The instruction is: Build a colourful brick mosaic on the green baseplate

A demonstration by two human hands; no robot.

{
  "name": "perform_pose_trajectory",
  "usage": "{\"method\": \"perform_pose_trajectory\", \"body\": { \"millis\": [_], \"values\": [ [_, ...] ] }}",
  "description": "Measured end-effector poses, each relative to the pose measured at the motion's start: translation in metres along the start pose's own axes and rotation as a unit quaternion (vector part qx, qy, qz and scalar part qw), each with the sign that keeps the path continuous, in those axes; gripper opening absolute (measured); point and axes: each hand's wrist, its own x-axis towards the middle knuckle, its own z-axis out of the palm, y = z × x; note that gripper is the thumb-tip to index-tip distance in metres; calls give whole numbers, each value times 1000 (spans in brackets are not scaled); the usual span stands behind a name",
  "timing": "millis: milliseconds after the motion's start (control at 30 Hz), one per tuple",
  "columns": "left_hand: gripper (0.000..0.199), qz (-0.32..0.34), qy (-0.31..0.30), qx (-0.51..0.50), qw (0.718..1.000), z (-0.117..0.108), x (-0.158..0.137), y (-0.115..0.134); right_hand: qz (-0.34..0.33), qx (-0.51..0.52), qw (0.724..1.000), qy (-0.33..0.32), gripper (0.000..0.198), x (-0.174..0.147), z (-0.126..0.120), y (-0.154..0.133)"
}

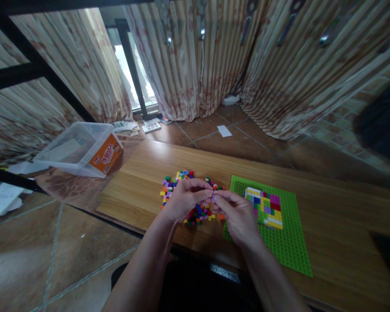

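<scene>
My left hand (190,197) and my right hand (235,212) meet over the table, fingertips pinched together. Between them is a small purple building brick (213,196), mostly covered by the fingers of both hands. Below and behind my left hand spreads a loose pile of small coloured bricks (199,212). To the right lies a green studded baseplate (289,242), partly behind my right hand. On it sits a block of joined bricks (266,208) in yellow, white, green, purple, red and blue.
A wooden table (331,225) runs across the view. At its left end stands a clear plastic bin (105,149) with an orange label. Papers (151,126) lie on the tiled floor by the window, and striped curtains (188,69) hang behind. A dark frame (58,91) crosses the upper left.
</scene>
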Motion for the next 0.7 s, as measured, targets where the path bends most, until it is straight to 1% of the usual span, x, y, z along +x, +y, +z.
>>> {"method": "perform_pose_trajectory", "body": {
  "millis": [67, 100, 167, 233, 267, 367, 467, 567, 700],
  "values": [
    [13, 46, 37, 95, 994, -5, 2, -2, -39, -89, 995, 4, 18, 0, 1, 1],
    [9, 72, 65, 162, 982, -8, 4, -3, -65, -147, 987, 6, 17, -1, 1, 1],
    [9, 110, 114, 295, 942, -14, 7, -7, -116, -257, 959, 0, 15, -1, 2, 3],
    [13, 122, 136, 391, 902, -17, 9, -11, -146, -333, 931, -20, 16, -2, 2, 4],
    [14, 123, 140, 424, 886, -17, 10, -13, -153, -356, 922, -28, 17, -2, 2, 4],
    [18, 129, 138, 493, 849, -15, 10, -14, -178, -394, 901, -21, 18, -3, 0, 0],
    [24, 126, 119, 538, 825, -11, 8, -11, -203, -435, 877, 11, 19, -4, -6, -5],
    [30, 106, 106, 567, 810, -8, 5, -7, -209, -483, 850, 23, 18, -6, -10, -6],
    [33, 101, 103, 574, 806, -7, 3, -5, -183, -544, 819, 6, 18, -8, -9, 1]
  ]
}}
